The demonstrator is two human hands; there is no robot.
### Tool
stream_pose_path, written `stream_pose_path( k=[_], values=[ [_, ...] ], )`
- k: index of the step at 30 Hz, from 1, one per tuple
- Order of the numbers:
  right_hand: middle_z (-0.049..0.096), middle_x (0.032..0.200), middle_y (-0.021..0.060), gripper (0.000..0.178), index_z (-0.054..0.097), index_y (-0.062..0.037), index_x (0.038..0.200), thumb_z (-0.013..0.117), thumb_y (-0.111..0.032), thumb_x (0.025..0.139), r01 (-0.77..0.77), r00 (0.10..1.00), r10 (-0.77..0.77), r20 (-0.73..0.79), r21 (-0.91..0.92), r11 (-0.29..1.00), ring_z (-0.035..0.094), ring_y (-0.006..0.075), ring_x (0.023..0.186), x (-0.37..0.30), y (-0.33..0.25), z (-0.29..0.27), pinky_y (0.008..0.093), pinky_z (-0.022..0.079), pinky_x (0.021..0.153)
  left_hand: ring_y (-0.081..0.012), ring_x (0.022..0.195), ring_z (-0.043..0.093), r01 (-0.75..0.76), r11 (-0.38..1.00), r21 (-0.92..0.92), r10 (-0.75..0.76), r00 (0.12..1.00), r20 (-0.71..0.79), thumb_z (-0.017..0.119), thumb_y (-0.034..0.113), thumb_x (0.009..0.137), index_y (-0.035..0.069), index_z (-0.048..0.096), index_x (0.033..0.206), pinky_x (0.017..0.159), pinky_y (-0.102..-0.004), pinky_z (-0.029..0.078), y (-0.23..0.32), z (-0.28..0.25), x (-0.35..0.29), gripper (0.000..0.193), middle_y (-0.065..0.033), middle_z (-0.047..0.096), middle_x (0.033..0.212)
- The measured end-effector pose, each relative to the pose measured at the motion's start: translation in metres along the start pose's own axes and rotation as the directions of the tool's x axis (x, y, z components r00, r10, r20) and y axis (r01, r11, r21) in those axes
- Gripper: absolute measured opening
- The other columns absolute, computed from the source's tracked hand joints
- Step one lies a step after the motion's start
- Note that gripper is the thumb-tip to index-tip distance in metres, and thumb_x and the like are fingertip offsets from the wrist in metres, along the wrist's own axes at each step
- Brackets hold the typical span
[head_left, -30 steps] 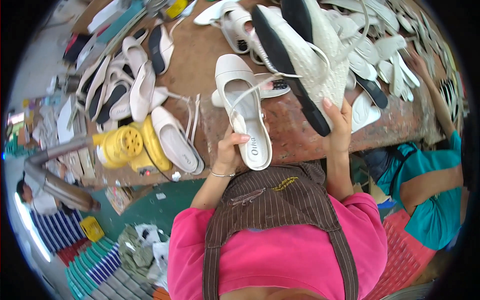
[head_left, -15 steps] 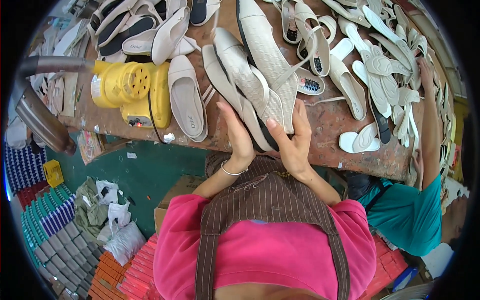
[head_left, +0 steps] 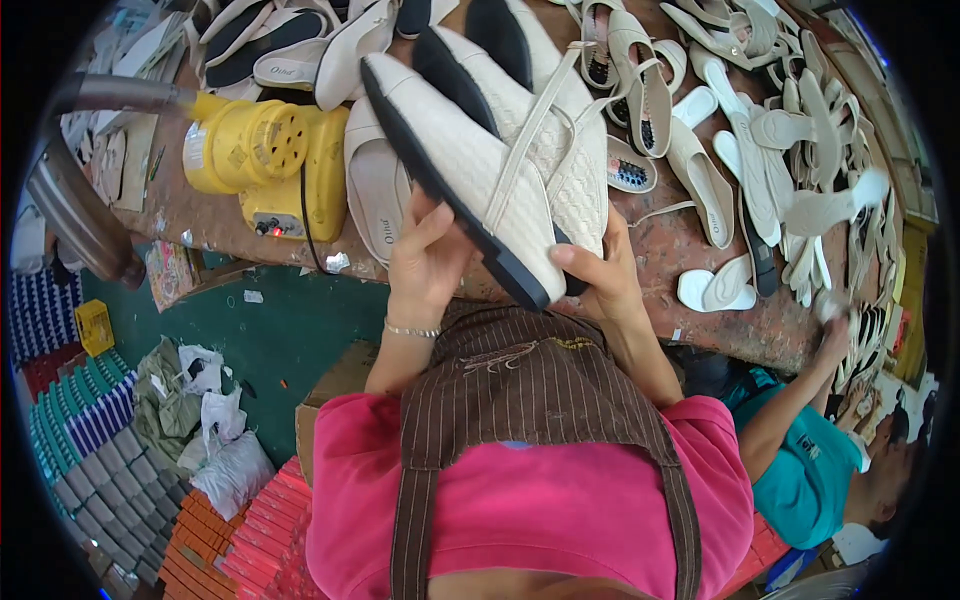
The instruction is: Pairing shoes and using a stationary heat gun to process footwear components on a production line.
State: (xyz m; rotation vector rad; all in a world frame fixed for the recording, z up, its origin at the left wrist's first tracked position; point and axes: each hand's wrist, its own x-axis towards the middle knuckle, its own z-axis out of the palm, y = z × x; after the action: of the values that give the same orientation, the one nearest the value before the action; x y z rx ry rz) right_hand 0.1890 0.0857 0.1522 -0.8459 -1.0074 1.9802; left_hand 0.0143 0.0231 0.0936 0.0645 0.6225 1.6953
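Note:
Cream woven-textured flat shoes with black soles are held in a fanned bundle above the table's front edge. The nearest shoe (head_left: 455, 150) lies on its side, toe to the upper left, its black sole edge facing left. Under that sole, near the heel, my left hand (head_left: 428, 260) is closed around it. My right hand (head_left: 605, 275) grips the heel end of the second shoe (head_left: 582, 195), thumb on top; its other fingers are partly hidden behind. A third shoe (head_left: 540, 50) sticks out beyond these two. Thin cream straps (head_left: 530, 140) cross over the bundle.
A yellow machine (head_left: 325, 185) with a grey hose (head_left: 80, 225) stands at the left on the worn table (head_left: 650, 300). Beige shoes (head_left: 375, 205) and white insoles (head_left: 755, 190) crowd around. A co-worker in teal (head_left: 800, 460) reaches in at the right. Stacked boxes (head_left: 110, 490) fill the lower left.
The nearest shoe has turned so its side and upper show, and its toe has swung left. My left hand has moved left and closed around its sole. The co-worker's arm has drawn back.

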Motion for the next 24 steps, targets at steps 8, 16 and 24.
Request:
stream_pose_path(
  k=[8,16,24],
  values=[
    [0.056,0.111,0.0073,0.041,0.052,0.0038,0.117,0.061,-0.019,0.085,-0.109,0.935,0.153,0.321,-0.149,0.983,0.049,0.0111,0.104,0.012,0.001,0.024,0.0251,0.035,0.092,-0.0299,0.114,0.05,-0.37,0.904,-0.212,0.397,0.913,0.099,0.076,0.033,0.059,0.003,0.039,0.131,0.101,-0.0442,0.039,0.006,-0.065,-0.011,0.087,-0.0127,0.052,0.124],
    [0.049,0.124,0.0181,0.025,0.06,0.005,0.096,0.049,-0.016,0.091,0.276,0.944,-0.165,0.285,-0.412,0.868,0.043,0.031,0.118,0.013,0.008,0.033,0.0388,0.03,0.1,-0.0303,0.115,0.05,-0.272,0.899,-0.344,0.386,0.863,0.325,0.073,0.035,0.06,0.003,0.038,0.132,0.101,-0.0446,0.04,0.016,-0.035,-0.008,0.086,-0.0128,0.052,0.124],
    [0.059,0.091,0.0198,0.019,0.056,0.0057,0.093,0.045,-0.01,0.091,0.538,0.843,-0.43,0.323,-0.498,0.68,0.049,0.0374,0.112,0.008,0.003,0.028,0.0422,0.036,0.094,-0.0306,0.114,0.051,-0.096,0.934,-0.345,0.28,0.796,0.536,0.073,0.035,0.061,0.003,0.039,0.131,0.1,-0.0448,0.04,0.003,0.001,0.008,0.084,-0.0131,0.053,0.124]
  ],
)
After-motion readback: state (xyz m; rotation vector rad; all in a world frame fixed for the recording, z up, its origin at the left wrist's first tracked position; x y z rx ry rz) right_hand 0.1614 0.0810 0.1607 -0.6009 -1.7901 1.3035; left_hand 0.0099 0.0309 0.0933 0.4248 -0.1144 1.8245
